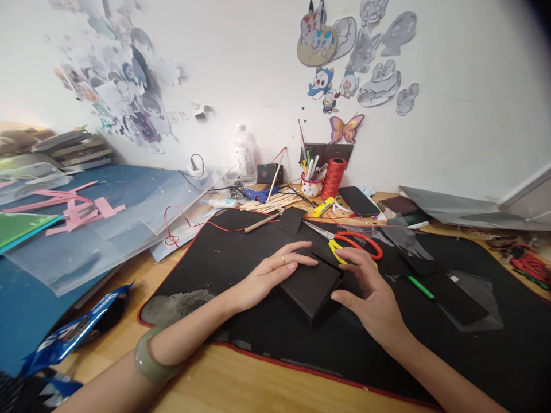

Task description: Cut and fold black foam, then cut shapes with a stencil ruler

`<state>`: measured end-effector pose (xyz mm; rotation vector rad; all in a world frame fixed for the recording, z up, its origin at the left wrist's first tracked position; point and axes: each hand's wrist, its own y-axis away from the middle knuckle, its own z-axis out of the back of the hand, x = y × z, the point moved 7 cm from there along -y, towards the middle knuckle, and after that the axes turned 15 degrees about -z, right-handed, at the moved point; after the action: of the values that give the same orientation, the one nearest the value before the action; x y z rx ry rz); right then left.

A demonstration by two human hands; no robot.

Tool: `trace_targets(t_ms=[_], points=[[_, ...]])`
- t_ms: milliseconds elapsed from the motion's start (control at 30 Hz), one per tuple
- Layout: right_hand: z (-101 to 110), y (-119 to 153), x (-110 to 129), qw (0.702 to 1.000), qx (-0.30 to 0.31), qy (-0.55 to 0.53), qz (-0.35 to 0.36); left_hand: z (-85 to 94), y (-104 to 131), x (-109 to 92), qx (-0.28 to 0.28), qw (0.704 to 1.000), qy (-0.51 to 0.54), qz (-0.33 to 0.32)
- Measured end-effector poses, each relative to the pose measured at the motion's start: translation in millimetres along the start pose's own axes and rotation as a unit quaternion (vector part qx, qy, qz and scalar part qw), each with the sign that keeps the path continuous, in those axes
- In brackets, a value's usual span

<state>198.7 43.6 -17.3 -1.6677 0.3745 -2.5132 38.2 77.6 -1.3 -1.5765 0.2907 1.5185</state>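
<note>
A black box [313,287], which looks made of card, lies on the black mat [241,252] in front of me. My left hand [278,269] rests on its upper left part, fingers stretched out flat. At the box's right corner, my right hand [368,289] is curved with thumb and fingers apart. It is beside the corner; whether it touches the box I cannot tell. Just beyond lie scissors [357,244] with red and yellow handles. A small black piece of card [291,220] sits behind the box.
Behind the mat are thin wooden sticks [275,199], a blue glue gun [257,195], a yellow glue stick [322,207], a red thread spool [333,179] and a phone [359,201]. A green-handled tool [420,287] lies right. Plastic sheeting [107,229] and a snack wrapper [81,324] are left.
</note>
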Motion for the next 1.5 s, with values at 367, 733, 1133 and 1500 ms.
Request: trace_targets(t_ms=[367,733,1133,1500], points=[[6,2,17,0.988,0.011,0.134,0.080,-2.4,-1,-2,0.005,0.999,0.032,0.018],[7,8,26,0.971,-0.001,0.170,0.166,-8.6,-5,7,0.025,0.993,0.112,0.023],[-10,4,7,0.989,0.123,0.081,0.031,-7.2,-13,11,-0.007,0.997,0.070,-0.038],[-20,9,12,0.964,0.212,0.153,-0.038,2.4,-8,6,-0.049,0.996,-0.031,-0.067]])
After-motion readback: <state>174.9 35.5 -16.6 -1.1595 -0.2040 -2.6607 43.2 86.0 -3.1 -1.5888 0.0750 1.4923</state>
